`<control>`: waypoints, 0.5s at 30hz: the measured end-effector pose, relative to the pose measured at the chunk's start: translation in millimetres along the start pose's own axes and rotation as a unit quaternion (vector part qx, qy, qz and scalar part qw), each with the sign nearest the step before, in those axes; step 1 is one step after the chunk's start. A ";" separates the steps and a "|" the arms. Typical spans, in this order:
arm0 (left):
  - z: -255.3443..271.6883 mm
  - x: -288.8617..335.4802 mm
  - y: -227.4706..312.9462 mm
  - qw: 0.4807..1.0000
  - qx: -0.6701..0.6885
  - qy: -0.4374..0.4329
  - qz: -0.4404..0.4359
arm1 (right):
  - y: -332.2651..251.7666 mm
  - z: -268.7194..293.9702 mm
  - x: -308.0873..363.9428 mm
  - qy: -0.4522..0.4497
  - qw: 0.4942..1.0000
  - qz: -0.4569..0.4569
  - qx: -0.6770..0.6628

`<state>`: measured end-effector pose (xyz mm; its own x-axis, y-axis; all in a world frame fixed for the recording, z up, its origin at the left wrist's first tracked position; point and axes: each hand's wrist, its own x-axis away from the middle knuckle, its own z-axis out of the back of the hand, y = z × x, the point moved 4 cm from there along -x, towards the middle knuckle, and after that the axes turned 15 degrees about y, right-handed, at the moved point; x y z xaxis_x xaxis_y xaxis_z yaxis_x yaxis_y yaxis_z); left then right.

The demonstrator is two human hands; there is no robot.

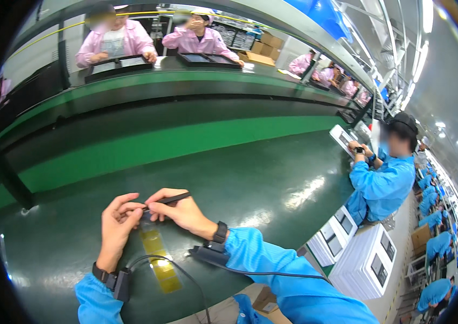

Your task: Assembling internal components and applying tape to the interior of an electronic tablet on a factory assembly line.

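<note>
My right hand (pixel 181 209) grips a slim black pen-like tool (pixel 174 199), whose tip points left toward my other hand. Fingertips of my left hand (pixel 117 224) are pinched together right at that tip; whatever is between them is too small to make out. Just below both hands, a clear strip bearing several yellow film squares (pixel 156 248) lies on the green tabletop (pixel 272 178). A black cable crosses over the strip. Black bands with small boxes sit on both my wrists.
A green conveyor belt (pixel 175 143) runs beyond the tabletop. At right stand stacks of white panels (pixel 364 264), near a co-worker in blue (pixel 385 178) handling a white panel (pixel 342 138). Across the line, people in pink sit by black trays (pixel 118 67). A cable (pixel 277 274) trails by my right sleeve.
</note>
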<state>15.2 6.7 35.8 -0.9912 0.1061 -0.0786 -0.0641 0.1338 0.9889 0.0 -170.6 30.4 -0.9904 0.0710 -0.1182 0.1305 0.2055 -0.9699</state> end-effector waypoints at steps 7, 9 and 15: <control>-4.9 -2.9 3.8 0.996 0.077 -0.043 -0.030 | -6.1 5.8 -2.2 0.004 1.000 -0.016 0.002; -1.5 -4.0 7.5 0.991 0.115 -0.061 -0.033 | -10.1 0.5 -5.1 0.020 0.999 -0.021 -0.017; 11.0 -2.2 -3.7 0.989 0.142 -0.036 -0.033 | -3.6 -10.6 -2.7 0.074 0.994 -0.060 0.053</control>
<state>18.9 16.8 30.9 -0.9744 0.1569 -0.1609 -0.0833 0.4128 0.9070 2.6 -161.1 36.5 -0.9803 0.1959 0.0249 -0.0016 0.1184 -0.9930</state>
